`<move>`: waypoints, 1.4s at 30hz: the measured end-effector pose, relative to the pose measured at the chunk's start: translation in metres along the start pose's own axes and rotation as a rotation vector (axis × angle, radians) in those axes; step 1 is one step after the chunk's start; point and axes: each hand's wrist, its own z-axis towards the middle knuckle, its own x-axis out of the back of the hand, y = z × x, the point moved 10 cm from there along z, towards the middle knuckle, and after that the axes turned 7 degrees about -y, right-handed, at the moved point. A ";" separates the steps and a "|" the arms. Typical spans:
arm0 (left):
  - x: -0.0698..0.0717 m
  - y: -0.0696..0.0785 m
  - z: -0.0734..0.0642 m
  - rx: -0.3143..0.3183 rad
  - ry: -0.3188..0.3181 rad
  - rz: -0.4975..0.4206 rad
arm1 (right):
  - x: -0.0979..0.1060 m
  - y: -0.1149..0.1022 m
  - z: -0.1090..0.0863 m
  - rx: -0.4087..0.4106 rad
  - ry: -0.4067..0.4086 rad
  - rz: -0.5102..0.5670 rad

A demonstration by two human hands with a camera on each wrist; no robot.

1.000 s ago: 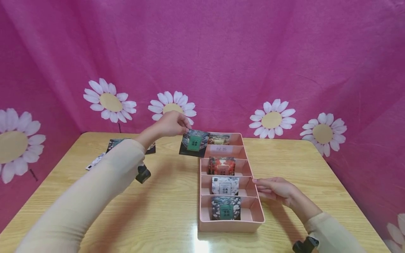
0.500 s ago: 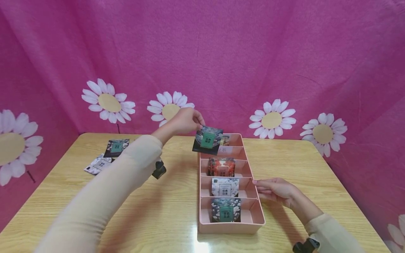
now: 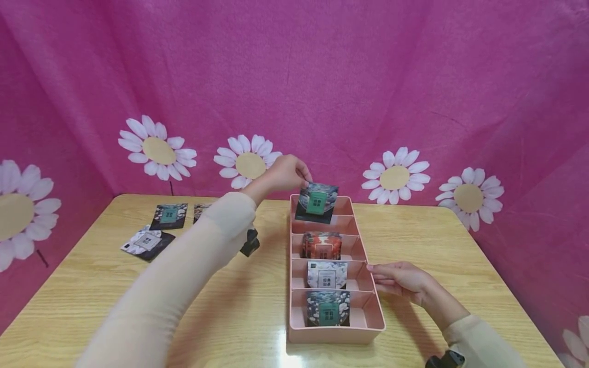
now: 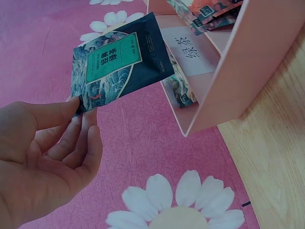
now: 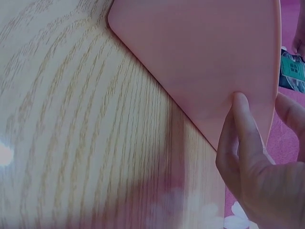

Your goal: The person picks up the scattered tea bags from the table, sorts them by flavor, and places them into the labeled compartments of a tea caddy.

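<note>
My left hand (image 3: 291, 173) pinches a dark tea sachet (image 3: 317, 203) with a green label by one corner. The sachet hangs over the far end of a pink divided box (image 3: 335, 335). In the left wrist view, thumb and fingertips grip its corner, and a paper label (image 4: 188, 50) with writing shows in the compartment beyond. My right hand (image 3: 405, 280) touches the box's right side. In the right wrist view, its fingers (image 5: 242, 107) press the outer wall, with another fingertip at the rim.
Nearer compartments hold red sachets (image 3: 322, 246), white sachets (image 3: 327, 276) and dark floral sachets (image 3: 329, 308). On the table's left lie a dark sachet (image 3: 168, 216), a white-and-black sachet (image 3: 147, 242) and another sachet (image 3: 200, 210) partly behind the left sleeve. A pink curtain (image 3: 322, 92) stands behind the table.
My left hand has carried the green-labelled tea sachet rightward, from beside the box to above its far compartments. Sachets on the left have come into view behind the arm. The right hand stays put.
</note>
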 end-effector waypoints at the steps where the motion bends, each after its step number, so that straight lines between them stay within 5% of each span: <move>1: 0.000 0.002 0.001 0.003 -0.003 0.000 | 0.000 0.000 0.000 0.001 0.000 -0.001; 16: -0.022 -0.002 0.026 0.083 -0.094 0.105 | 0.000 0.000 0.000 0.004 0.002 0.017; 30: -0.044 -0.014 0.029 0.118 -0.099 0.187 | 0.001 0.001 0.001 0.019 0.007 0.004; 42: -0.064 -0.016 0.028 0.089 -0.190 0.227 | -0.001 0.001 0.000 0.023 0.002 0.004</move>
